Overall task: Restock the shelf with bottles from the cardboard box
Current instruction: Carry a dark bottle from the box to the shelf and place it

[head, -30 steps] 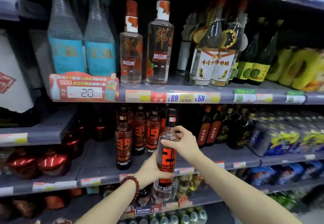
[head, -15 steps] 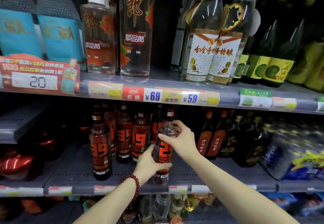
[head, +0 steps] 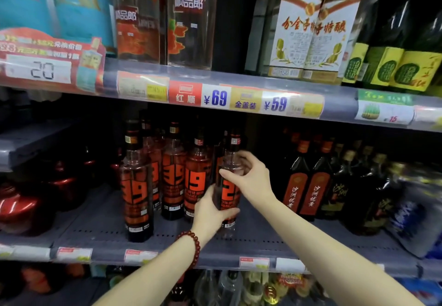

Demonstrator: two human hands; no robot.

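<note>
A clear bottle with a red-orange label and a dark cap [head: 229,193] stands upright on the grey middle shelf [head: 100,231]. My left hand [head: 210,212] grips its lower body from the left. My right hand [head: 248,174] grips its shoulder just under the neck. It stands at the right end of a row of several like bottles [head: 173,176], just right of one marked 19. The cardboard box is not in view.
One like bottle [head: 136,186] stands forward at the left. Dark bottles with red labels [head: 308,186] stand right of my hands. Red jars [head: 21,207] sit at the left. The upper shelf edge [head: 239,97] with price tags hangs above.
The view has moved closer to the shelf. Both hands carried the bottle from in front of the shelf edge inward, and it now stands on the shelf beside the row.
</note>
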